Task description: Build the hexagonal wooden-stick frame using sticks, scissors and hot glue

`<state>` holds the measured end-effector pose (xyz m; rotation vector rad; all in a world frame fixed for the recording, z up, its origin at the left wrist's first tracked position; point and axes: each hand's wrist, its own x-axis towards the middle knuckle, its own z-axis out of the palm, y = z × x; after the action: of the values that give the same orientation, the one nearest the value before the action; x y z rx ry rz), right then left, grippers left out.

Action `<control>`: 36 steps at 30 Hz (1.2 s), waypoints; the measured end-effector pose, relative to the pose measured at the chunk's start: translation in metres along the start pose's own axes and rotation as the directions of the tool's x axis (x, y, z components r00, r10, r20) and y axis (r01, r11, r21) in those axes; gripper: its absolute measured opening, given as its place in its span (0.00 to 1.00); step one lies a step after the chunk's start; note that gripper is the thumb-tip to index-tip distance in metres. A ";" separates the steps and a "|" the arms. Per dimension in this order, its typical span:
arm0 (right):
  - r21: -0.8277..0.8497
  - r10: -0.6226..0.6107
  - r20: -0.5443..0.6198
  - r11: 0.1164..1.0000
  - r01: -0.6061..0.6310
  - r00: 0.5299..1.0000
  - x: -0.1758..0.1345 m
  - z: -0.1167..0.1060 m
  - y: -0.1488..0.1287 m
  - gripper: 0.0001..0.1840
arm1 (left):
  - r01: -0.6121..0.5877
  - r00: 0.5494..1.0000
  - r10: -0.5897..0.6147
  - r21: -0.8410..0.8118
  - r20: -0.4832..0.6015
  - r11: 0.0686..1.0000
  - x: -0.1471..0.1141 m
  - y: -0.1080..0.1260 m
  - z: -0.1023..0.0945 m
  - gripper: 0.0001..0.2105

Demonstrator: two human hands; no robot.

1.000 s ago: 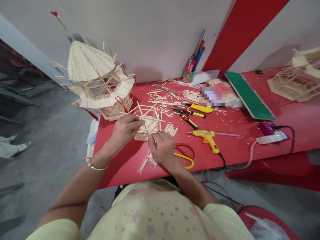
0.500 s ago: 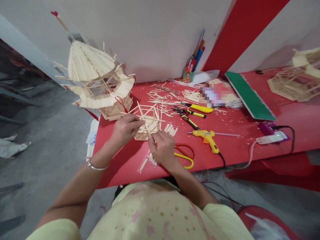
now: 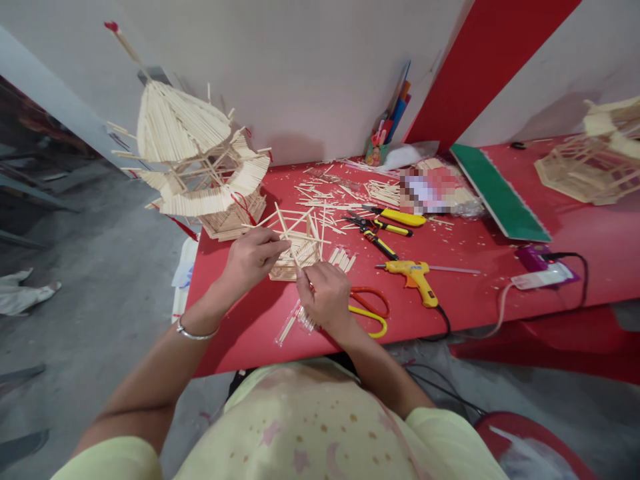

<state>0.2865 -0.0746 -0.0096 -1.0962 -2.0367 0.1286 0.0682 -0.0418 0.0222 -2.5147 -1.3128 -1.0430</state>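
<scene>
A small frame of thin wooden sticks [image 3: 311, 251] stands on the red table in front of me, with more sticks crossing over its top. My left hand [image 3: 255, 259] is at its left side, thumb and fingers pinched on a wooden stick [image 3: 293, 255] over the frame. Closed at the near side, my right hand [image 3: 325, 291] pinches the lower end of the same stick; its fingertips are partly hidden. Beneath and beside the right hand lie scissors [image 3: 370, 303] with red and yellow handles and bagged sticks [image 3: 286, 328].
A larger stick pavilion [image 3: 185, 133] stands at the left. Loose sticks [image 3: 325, 197], a yellow cutter [image 3: 403, 217], pliers [image 3: 380, 244] and a yellow glue gun [image 3: 415, 277] lie rightward. Farther right are a green board [image 3: 500, 193], a power strip [image 3: 545, 275] and another stick model [image 3: 575, 170].
</scene>
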 end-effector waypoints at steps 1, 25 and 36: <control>-0.002 -0.001 -0.001 1.000 0.001 1.000 0.000 0.000 0.000 0.17 | -0.003 1.000 0.003 -0.001 -0.002 1.000 0.000 0.000 0.000 0.10; -0.002 0.000 -0.002 1.000 0.000 1.000 0.001 0.000 -0.001 0.16 | -0.005 1.000 0.005 -0.012 -0.020 1.000 0.002 0.001 0.000 0.10; -0.004 -0.004 -0.007 1.000 0.004 1.000 0.001 -0.001 0.000 0.16 | -0.021 0.999 0.021 -0.005 -0.032 1.000 0.003 0.002 0.000 0.09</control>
<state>0.2865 -0.0744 -0.0086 -1.0932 -2.0339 0.1189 0.0707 -0.0411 0.0239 -2.4991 -1.2744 -1.0803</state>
